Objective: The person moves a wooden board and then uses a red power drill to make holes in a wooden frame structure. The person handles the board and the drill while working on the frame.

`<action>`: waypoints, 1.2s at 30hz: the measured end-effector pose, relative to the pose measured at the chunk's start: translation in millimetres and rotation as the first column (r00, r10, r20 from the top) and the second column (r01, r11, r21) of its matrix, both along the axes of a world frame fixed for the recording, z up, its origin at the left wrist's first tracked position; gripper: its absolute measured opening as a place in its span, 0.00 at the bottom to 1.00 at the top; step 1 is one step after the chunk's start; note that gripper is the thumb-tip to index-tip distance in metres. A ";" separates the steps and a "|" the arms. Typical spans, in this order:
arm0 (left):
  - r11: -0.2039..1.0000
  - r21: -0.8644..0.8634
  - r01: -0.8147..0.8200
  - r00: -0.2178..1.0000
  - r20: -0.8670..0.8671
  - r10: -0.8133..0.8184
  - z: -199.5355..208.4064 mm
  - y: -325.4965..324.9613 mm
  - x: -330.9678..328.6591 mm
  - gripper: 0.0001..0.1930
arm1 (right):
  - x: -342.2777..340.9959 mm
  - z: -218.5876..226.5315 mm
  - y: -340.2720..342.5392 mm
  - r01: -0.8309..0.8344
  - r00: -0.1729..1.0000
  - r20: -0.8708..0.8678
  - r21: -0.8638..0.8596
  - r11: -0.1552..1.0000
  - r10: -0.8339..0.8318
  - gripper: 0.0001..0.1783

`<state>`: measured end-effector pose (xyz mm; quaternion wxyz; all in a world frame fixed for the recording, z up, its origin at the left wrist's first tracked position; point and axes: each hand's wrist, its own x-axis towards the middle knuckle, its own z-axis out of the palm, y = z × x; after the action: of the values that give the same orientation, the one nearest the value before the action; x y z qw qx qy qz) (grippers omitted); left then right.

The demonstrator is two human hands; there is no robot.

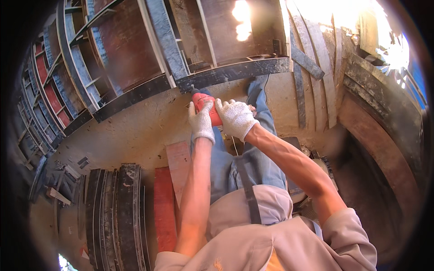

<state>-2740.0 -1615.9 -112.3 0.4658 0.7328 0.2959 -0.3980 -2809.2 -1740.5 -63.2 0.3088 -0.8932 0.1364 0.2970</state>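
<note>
Both of my hands wear white knitted gloves and hold a red power drill. My left hand wraps the left side of its body. My right hand is closed around the rear and handle, which it mostly hides. The drill's front end points away from me, at the dark edge beam of a large panel frame. Its tip is at or very close to that beam; whether it touches, I cannot tell. A thin pale cord hangs below my hands.
Ribbed frames with brown panels stretch across the far side and left. Long boards lie at the far right, near a curved brown panel. Dark curved strips are stacked at the lower left, beside a red board.
</note>
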 end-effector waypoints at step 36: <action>0.953 0.010 -0.303 0.813 -0.519 0.264 -64.8 54.9 105.8 0.21 | 145.1 -2.4 38.4 -0.237 0.929 -0.278 0.061 0.970 0.245 0.11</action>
<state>-2634.2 -1561.0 -177.1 0.4503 0.5296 0.5005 -0.5160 -2664.1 -1702.1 -65.5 0.2588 -0.8473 0.0648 0.4593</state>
